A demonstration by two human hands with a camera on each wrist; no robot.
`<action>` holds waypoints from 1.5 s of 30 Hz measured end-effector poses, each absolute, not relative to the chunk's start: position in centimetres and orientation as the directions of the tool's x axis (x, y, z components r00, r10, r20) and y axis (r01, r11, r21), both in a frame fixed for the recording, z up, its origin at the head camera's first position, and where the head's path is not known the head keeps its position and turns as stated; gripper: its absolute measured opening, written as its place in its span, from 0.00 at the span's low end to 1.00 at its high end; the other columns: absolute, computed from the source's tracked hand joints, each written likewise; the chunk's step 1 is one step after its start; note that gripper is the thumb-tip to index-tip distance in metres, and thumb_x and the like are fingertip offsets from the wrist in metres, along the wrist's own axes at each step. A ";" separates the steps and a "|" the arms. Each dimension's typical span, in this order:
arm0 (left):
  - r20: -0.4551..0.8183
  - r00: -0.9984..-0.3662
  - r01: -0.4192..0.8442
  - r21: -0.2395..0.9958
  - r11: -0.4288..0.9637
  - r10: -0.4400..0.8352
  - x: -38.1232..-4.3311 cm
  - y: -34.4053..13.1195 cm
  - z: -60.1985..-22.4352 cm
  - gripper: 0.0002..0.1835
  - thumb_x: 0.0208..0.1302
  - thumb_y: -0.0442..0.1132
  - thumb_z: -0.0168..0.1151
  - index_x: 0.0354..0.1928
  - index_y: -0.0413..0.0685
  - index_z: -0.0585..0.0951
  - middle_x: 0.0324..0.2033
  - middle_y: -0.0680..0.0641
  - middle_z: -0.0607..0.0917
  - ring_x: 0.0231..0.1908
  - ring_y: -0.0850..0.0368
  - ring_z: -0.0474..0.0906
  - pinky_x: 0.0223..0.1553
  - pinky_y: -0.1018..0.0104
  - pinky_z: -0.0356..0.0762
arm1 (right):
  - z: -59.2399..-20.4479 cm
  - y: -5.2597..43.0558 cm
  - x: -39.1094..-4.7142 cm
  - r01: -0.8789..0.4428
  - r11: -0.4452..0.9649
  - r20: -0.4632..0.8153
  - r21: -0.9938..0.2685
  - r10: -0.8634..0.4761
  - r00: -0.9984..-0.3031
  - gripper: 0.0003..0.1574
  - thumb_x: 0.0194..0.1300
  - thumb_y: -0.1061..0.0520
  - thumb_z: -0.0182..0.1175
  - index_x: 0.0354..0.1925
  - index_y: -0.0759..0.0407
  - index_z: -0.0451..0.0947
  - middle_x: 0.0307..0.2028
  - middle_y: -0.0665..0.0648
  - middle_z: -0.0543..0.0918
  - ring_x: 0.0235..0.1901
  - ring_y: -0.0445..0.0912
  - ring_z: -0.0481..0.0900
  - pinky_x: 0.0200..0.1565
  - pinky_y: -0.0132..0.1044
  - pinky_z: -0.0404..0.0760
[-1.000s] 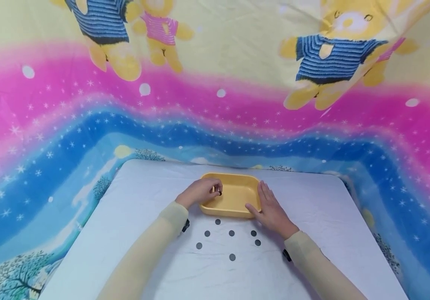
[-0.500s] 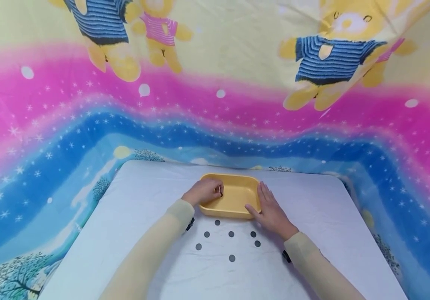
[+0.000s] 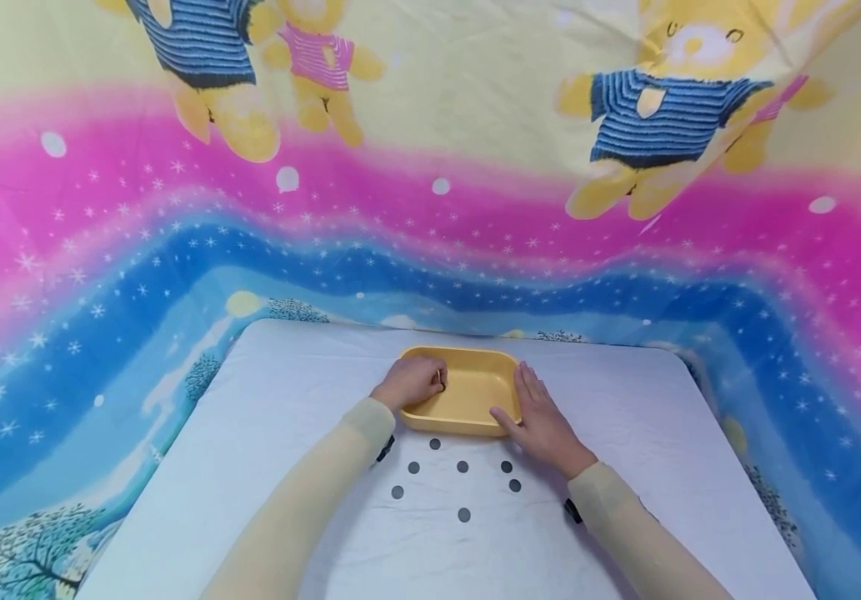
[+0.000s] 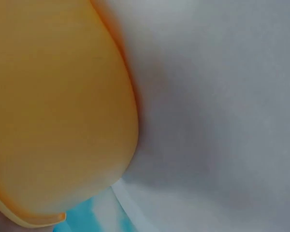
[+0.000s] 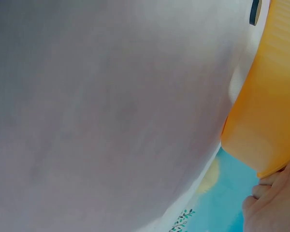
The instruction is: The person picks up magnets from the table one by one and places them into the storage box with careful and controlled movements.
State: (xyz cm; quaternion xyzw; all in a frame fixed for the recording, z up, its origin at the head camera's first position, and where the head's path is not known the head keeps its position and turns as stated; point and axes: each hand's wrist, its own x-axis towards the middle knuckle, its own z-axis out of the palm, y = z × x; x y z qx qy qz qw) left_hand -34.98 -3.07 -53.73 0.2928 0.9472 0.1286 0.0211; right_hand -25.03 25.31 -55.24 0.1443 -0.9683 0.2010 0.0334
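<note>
In the head view, a yellow rectangular tray (image 3: 475, 429) sits toward the far side of the white-covered table. My left hand (image 3: 415, 381) reaches over its left rim, fingers curled inside. A small dark disc shows partly at those fingertips, mostly hidden. My right hand (image 3: 546, 425) rests against the tray's right side with straight fingers, its thumb across the near right corner. Small dark grey discs, several of them, lie flat in front of the tray, one disc (image 3: 463, 515) closest to me. The right wrist view catches my right hand (image 5: 275, 203) beside the tray wall (image 5: 266, 111).
White cloth covers the table (image 3: 197, 458). Behind and around it hangs a printed curtain (image 3: 438, 242) with bears and snowflakes. The left wrist view shows mostly the tray's outer wall (image 4: 63, 111) and white cloth (image 4: 222, 96).
My left hand has tucked a little further into the tray, its fingers curling tighter, so the disc at its fingertips shows less. The right hand and the discs on the table stay put.
</note>
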 end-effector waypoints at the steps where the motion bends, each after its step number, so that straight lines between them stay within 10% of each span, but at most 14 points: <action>1: 0.037 -0.830 0.548 0.244 0.800 0.557 -35.0 -3.0 -53.8 0.05 0.78 0.45 0.65 0.40 0.62 0.82 0.32 0.60 0.83 0.34 0.62 0.77 0.37 0.64 0.77 | -55.2 25.3 -25.0 -0.292 0.877 0.121 -0.381 -0.265 -0.956 0.67 0.78 0.21 0.46 0.86 0.67 0.36 0.87 0.65 0.40 0.85 0.62 0.41 0.83 0.59 0.47; 45: 0.144 -0.821 0.562 0.373 0.739 0.552 -29.9 -6.4 -50.5 0.04 0.77 0.46 0.68 0.48 0.57 0.86 0.40 0.58 0.86 0.39 0.62 0.79 0.45 0.62 0.81 | -55.4 25.4 -25.1 -0.303 0.873 0.135 -0.382 -0.272 -0.953 0.67 0.78 0.22 0.47 0.86 0.67 0.36 0.87 0.65 0.39 0.85 0.62 0.39 0.83 0.60 0.47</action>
